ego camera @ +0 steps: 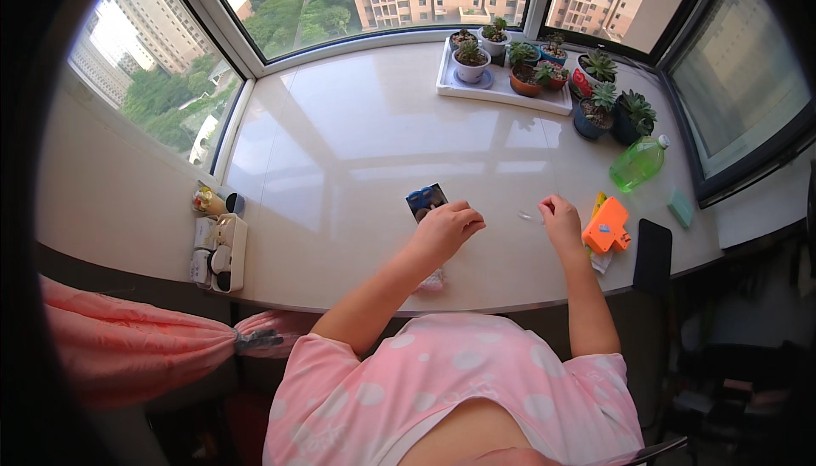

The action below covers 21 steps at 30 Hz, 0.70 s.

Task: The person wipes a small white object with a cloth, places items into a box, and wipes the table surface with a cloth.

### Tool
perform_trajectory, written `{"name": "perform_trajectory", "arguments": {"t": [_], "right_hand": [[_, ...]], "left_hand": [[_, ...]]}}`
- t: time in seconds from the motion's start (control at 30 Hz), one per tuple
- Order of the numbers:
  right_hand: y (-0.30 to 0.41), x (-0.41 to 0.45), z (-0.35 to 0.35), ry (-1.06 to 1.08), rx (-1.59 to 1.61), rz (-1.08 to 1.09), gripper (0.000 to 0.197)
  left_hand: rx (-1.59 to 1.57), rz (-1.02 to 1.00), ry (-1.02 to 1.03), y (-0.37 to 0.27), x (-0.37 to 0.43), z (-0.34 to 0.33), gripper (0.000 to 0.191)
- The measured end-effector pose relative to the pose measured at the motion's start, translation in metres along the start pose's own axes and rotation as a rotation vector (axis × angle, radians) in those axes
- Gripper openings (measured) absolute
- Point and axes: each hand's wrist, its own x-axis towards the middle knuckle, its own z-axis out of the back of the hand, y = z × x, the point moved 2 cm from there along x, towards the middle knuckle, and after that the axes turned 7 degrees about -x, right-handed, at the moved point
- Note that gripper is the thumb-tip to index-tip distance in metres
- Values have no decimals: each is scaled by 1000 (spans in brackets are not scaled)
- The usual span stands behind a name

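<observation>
My left hand (pixel 449 227) hovers over the table with its thumb and fingers drawn together; anything between them is too small to make out. Just beyond it, blue-handled scissors (pixel 421 197) lie on a dark printed card (pixel 437 192), partly covered by the hand. A pink and white item (pixel 432 281) shows from under my left forearm. To the right, my right hand (pixel 561 219) has its fingertips pinched. A small clear plastic piece (pixel 528 215) is right beside those fingertips; whether they grip it is unclear.
An orange plastic device (pixel 607 227), a black phone-like slab (pixel 653 254) and a teal block (pixel 680 208) lie right. A green liquid bottle (pixel 639 163) stands behind them. Potted succulents (pixel 472 61) fill a white tray (pixel 503 98) by the window. A white organizer (pixel 237 252) stands left.
</observation>
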Motion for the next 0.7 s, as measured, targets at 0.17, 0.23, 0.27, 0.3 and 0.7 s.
{"name": "perform_trajectory", "arguments": {"t": [0.17, 0.23, 0.27, 0.3, 0.7], "right_hand": [[-43, -19, -10, -15, -145, 0, 14], [-44, -24, -15, -11, -151, -8, 16], [-42, -26, -18, -16, -129, 26, 20], [-42, -29, -20, -22, -107, 56, 24], [-53, -41, -32, 19, -42, 106, 16]], "left_hand": [[9, -58, 186, -6, 15, -58, 14], [18, -27, 207, 7, 24, -82, 12], [33, 10, 218, 14, 29, -95, 15], [27, 1, 232, 15, 35, -104, 15], [350, -48, 297, 46, 50, -165, 16]]}}
